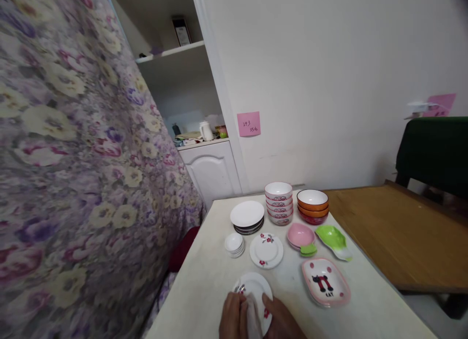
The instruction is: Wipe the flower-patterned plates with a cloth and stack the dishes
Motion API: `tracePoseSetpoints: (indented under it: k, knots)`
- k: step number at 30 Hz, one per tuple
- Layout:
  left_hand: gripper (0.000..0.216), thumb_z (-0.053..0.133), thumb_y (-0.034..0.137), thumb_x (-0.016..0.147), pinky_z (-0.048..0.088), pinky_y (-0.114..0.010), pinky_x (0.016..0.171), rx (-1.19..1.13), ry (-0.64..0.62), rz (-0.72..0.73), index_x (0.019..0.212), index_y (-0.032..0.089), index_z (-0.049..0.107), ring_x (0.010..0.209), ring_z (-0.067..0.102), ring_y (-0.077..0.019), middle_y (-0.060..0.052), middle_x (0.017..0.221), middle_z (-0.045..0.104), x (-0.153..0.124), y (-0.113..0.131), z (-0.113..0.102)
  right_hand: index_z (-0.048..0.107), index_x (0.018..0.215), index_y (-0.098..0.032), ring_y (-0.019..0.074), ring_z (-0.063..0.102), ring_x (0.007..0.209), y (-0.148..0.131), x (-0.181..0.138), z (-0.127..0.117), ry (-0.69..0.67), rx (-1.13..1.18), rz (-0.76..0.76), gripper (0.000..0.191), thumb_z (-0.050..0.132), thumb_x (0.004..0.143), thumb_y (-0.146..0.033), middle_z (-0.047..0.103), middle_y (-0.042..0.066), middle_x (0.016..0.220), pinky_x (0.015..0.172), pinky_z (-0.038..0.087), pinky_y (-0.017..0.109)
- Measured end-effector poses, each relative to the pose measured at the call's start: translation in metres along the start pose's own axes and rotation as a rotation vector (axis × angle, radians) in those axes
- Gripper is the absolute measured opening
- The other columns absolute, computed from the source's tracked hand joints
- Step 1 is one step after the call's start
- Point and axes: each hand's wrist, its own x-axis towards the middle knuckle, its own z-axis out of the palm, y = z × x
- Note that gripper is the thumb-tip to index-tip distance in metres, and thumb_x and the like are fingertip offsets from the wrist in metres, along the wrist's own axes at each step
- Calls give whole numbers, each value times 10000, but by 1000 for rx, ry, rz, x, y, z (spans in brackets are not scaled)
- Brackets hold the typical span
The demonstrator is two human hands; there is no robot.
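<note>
A white plate with red flowers (258,281) is at the near edge of the table, between my two hands. My left hand (233,313) is closed over its left side, its fingers bent around a pale cloth (253,318) that lies against the plate's face. My right hand (283,319) grips the plate's right rim, thumb on top. Just beyond is a second flowered plate (266,251), flat on the table. To the right lies a square pink-rimmed dish with a cat picture (325,282).
Behind stand stacks of white plates (247,214), small white dishes (234,242), pink-patterned bowls (278,202) and orange bowls (312,203). Pink bowls (300,235) and a green leaf-shaped dish (332,237) sit right. A flowered curtain (91,159) hangs left; a wooden surface (383,232) adjoins right.
</note>
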Motion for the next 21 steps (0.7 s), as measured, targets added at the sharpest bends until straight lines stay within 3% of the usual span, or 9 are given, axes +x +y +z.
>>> tracePoseSetpoints:
  k: [3,7,11,15,18,21]
  knots:
    - [269,357,380,925,469,-404,873,10,92,-66,885,214,565,903,569,-208,-49,895,575,21,-2,-17,682,906,-151,282,687,828,-1,-3,2,15,4,15,432,760,642,-484,738,68,742,729,513,400]
    - [313,435,361,875,354,-534,1042,55,131,-90,1090,189,585,1143,481,-275,-116,1168,558,28,-19,-26,675,933,-130,299,677,883,-1,-6,5,22,-64,-6,497,780,602,-486,745,87,785,782,500,421]
    - [509,420,419,880,269,-507,1146,63,81,-128,1322,168,452,1343,360,-273,-159,1395,457,5,-27,-12,672,907,-190,286,666,921,0,-7,5,47,-48,-85,410,738,640,-494,748,79,856,805,499,407]
    - [718,417,439,867,242,-510,1155,137,-4,-173,1429,18,267,1411,262,-330,-244,1510,299,-9,-14,4,680,920,-209,256,684,822,-1,-4,1,11,-96,-59,363,758,657,-445,749,54,822,792,503,396]
    - [691,340,464,888,273,-504,1137,46,-28,-272,1423,30,282,1350,373,-318,-231,1440,413,-1,-5,0,681,955,-208,268,682,795,-3,-3,-2,42,-207,-74,446,725,656,-537,746,58,802,750,513,409]
    - [588,395,515,870,323,-479,1110,-153,-77,-332,1313,133,454,1272,481,-294,-158,1347,556,12,-1,-19,694,948,-192,289,673,781,-4,-5,-6,156,-371,-78,538,687,634,-628,739,77,790,709,517,420]
